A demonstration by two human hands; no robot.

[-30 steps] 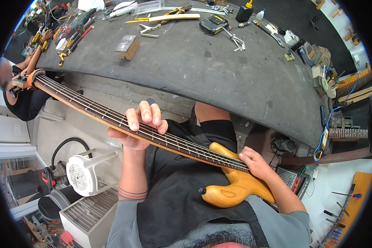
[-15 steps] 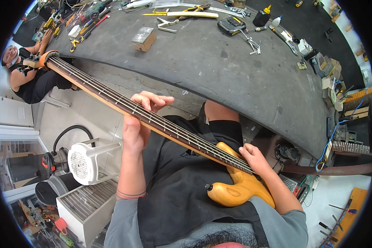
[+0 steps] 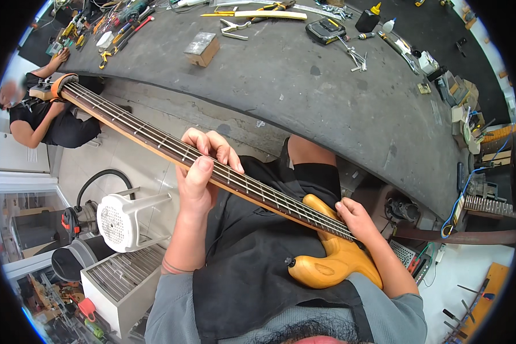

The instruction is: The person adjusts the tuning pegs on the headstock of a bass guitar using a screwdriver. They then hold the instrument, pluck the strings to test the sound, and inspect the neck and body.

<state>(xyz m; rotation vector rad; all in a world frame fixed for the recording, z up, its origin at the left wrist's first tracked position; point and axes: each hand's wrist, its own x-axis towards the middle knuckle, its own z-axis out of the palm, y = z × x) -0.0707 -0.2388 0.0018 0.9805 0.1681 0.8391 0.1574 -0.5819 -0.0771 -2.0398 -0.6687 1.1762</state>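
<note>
An electric bass guitar (image 3: 321,270) with a honey-coloured wooden body lies across my lap. Its long dark neck slants up to the far left, strings facing up. Midway along the neck, my left hand (image 3: 203,166) is closed around it, the thumb over the near edge and the fingertips coming over the far edge by the strings. My right hand (image 3: 355,218) is closed against the body where the neck ends, fingers bent at the strings; some fingertips are hidden. At the far end, an orange-brown band (image 3: 62,86) wraps the neck beside the headstock.
A dark workbench (image 3: 281,86) curves in front of me, bearing a small wooden block (image 3: 202,49), pliers (image 3: 234,28), a black case (image 3: 325,31) and hex keys (image 3: 358,59). Another person (image 3: 46,117) sits at far left. A white stool (image 3: 120,222) stands left of me.
My left hand's thumb has come up over the neck's near edge, and its raised fingers have curled down toward the strings. The other person has shifted an arm. The view has tilted slightly.
</note>
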